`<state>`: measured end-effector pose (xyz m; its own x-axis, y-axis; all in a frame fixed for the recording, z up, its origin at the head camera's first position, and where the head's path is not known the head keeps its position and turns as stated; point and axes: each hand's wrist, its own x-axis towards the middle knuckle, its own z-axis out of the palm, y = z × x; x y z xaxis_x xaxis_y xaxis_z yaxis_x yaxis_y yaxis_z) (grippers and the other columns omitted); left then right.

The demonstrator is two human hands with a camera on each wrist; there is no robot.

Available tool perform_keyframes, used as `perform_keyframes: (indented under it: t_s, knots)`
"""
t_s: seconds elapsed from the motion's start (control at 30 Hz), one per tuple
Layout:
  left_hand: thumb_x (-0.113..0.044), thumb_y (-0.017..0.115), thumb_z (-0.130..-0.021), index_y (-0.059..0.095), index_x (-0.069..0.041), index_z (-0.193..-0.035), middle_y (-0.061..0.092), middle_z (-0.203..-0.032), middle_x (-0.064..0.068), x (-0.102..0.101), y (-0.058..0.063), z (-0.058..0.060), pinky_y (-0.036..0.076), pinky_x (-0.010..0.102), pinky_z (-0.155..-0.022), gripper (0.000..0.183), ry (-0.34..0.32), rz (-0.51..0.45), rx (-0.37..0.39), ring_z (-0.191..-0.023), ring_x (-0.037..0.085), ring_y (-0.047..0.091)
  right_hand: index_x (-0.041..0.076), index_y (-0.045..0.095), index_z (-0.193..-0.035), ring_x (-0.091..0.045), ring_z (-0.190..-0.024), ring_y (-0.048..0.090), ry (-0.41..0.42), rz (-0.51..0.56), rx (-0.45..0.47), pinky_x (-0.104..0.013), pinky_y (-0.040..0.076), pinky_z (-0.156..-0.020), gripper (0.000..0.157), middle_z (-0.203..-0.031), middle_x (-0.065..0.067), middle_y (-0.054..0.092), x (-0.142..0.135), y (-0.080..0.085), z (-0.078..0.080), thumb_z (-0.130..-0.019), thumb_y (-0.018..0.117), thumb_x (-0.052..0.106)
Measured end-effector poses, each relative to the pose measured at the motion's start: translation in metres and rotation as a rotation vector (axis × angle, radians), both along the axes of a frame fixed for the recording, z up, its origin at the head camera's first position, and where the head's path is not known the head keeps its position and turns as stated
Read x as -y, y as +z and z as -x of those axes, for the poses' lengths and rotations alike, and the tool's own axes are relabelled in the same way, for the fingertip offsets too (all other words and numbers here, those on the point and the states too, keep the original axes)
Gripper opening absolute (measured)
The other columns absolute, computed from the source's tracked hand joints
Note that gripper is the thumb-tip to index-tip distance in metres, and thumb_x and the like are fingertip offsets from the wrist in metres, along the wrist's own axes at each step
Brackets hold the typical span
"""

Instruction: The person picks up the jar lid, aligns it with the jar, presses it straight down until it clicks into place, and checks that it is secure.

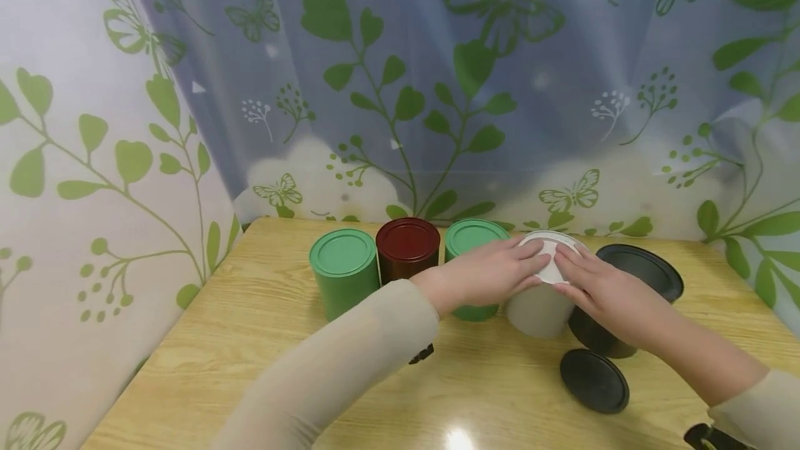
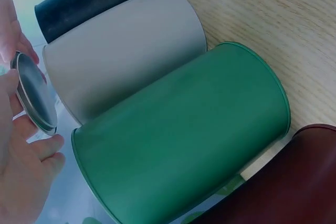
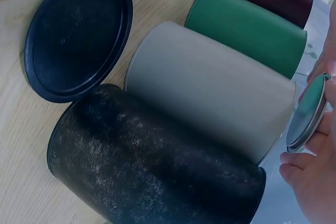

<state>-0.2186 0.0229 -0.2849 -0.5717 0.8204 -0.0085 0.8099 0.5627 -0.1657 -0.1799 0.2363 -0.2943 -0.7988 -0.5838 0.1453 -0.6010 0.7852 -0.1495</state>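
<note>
— So where does the white lid (image 1: 553,256) sit right now?
— On top of the white can (image 1: 539,307), which stands on the wooden table (image 1: 250,339) between a green can (image 1: 473,236) and the open black can (image 1: 625,297). In the wrist views it looks lifted off the rim, tilted between the fingers.
— And the hands?
— Left hand (image 1: 494,271) and right hand (image 1: 603,289) both pinch the lid's edge from opposite sides, fingers curled round it.
— How should it be handled well?
— I'd judge: keep the lid level, centre it over the rim, and press evenly all round so it doesn't jam.
— Count the things.
— Five cans: two green, counting the far-left one (image 1: 344,271), one dark red (image 1: 407,247), one white, one black. One loose black lid (image 1: 594,380) lies in front.
</note>
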Motion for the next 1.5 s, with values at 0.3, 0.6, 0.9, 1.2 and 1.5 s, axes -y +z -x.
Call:
perform_keyframes:
  t_s: [0.3,0.6,0.9,1.2,1.5]
  knots:
    - [-0.036,0.027,-0.103,0.028,-0.019,-0.148,0.024,-0.152,0.003,-0.012,-0.001,0.012,0.018,0.029,-0.111,0.049,0.050,0.022,0.016,-0.138,0.023,0.022,-0.007,0.036,-0.139,-0.044,-0.132,0.024,-0.027,-0.030,0.061,-0.059,0.028,-0.099,0.059,-0.144,-0.028,0.029,-0.004,0.003,0.014,-0.098,0.048,0.033]
    - [-0.037,0.024,-0.103,0.020,-0.022,-0.150,0.014,-0.155,-0.001,-0.016,-0.004,0.023,0.007,0.025,-0.112,0.050,0.102,0.024,0.177,-0.141,0.019,0.011,-0.007,0.033,-0.141,-0.046,-0.133,0.021,-0.039,-0.033,0.140,-0.060,0.025,-0.101,0.064,-0.145,-0.029,0.026,-0.007,0.000,0.025,-0.099,0.043,0.040]
    - [-0.035,0.020,-0.103,0.019,-0.022,-0.150,0.013,-0.155,-0.002,-0.018,-0.009,0.029,0.005,0.023,-0.111,0.049,0.108,0.013,0.195,-0.141,0.018,0.009,-0.009,0.033,-0.140,-0.048,-0.133,0.018,-0.031,-0.045,0.189,-0.061,0.022,-0.102,0.063,-0.144,-0.030,0.026,-0.007,0.004,0.031,-0.100,0.041,0.039]
    - [-0.041,0.016,-0.102,0.018,-0.030,-0.150,0.010,-0.155,-0.009,-0.023,-0.011,0.026,0.011,0.034,-0.113,0.049,0.164,0.056,0.163,-0.141,0.013,0.003,-0.007,0.034,-0.140,-0.046,-0.133,0.020,-0.037,-0.049,0.184,-0.060,0.024,-0.101,0.065,-0.144,-0.030,0.026,-0.009,0.005,0.031,-0.099,0.041,0.042]
    - [-0.053,0.019,-0.098,0.010,-0.029,-0.151,0.003,-0.156,-0.008,-0.032,-0.011,0.025,0.009,0.037,-0.113,0.058,0.243,0.027,0.169,-0.141,0.009,0.001,-0.010,0.022,-0.143,-0.048,-0.134,0.013,-0.056,-0.012,0.240,-0.062,0.019,-0.102,0.078,-0.147,-0.032,0.013,-0.012,0.006,0.035,-0.096,0.042,0.050]
